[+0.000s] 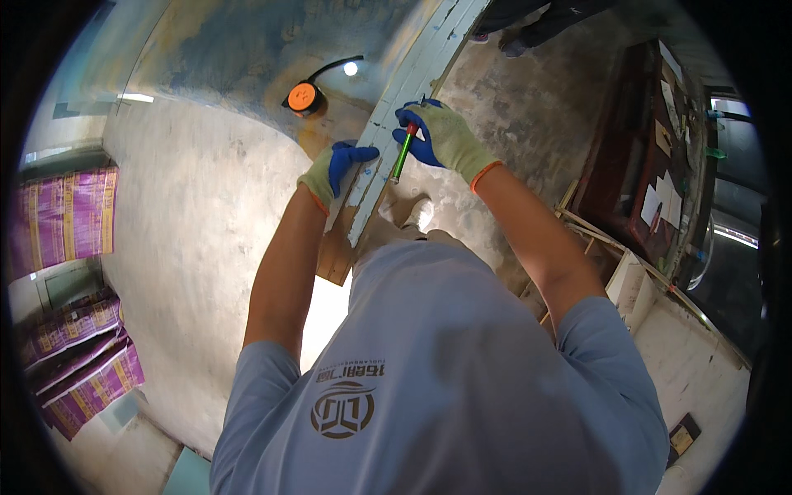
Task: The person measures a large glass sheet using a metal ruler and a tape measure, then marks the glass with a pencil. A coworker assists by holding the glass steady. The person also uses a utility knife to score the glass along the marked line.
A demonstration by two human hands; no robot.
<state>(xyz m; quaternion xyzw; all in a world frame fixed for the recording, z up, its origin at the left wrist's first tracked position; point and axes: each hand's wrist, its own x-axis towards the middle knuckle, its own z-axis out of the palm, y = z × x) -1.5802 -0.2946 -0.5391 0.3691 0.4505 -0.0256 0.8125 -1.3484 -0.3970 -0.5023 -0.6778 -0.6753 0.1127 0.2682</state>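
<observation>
A long board (396,99) with worn pale-blue paint and chipped edges runs from the top of the view down to just before me. My left hand (337,168), in a pale knitted glove with blue coated fingers, rests on its left edge with nothing seen in it. On the board's other side my right hand (436,133), gloved alike, holds a slim tool (404,153) with a green shaft and a red part near the fingers. Which tool it is I cannot tell. The tool's silvery end points down towards me, beside the board's right edge.
An orange and black round device (302,99) with a black strap or cord lies beyond my left hand. Another person's legs (544,28) are at the top right. A dark reddish cabinet (625,148) bearing papers stands right. Purple wrapped packages (65,216) are at far left.
</observation>
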